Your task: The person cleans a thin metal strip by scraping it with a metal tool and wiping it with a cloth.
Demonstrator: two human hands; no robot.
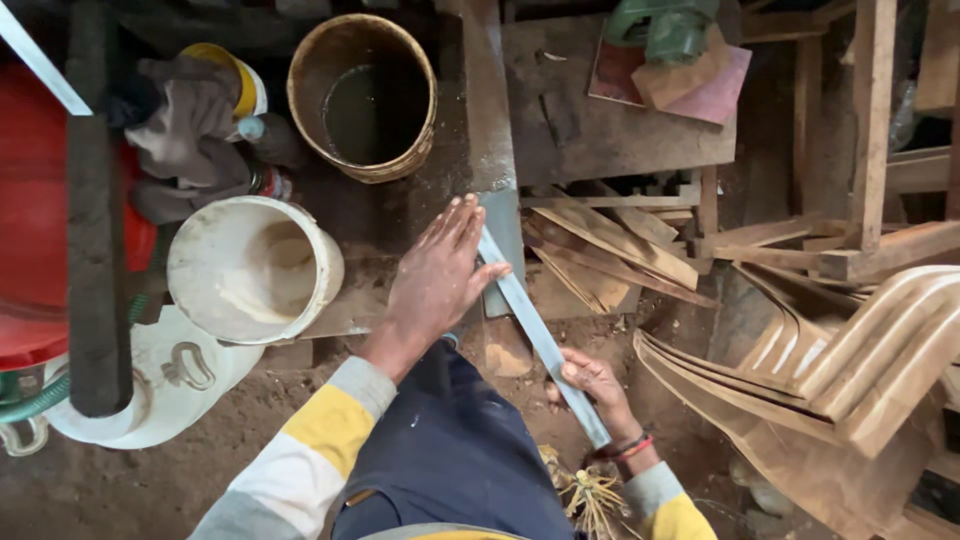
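Spanning both hands [435,280]: metal strip [540,335].

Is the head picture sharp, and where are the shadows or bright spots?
Head view: mostly sharp; the left hand and metal strip are clear. The white bucket is brightly lit; the brown bucket is dark inside. Straight boards bend slightly near the edges.

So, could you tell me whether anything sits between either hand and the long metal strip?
Nothing visible does. The left hand lies flat with its fingers right against the upper part of the metal strip, and the right hand grips the strip's lower end directly.
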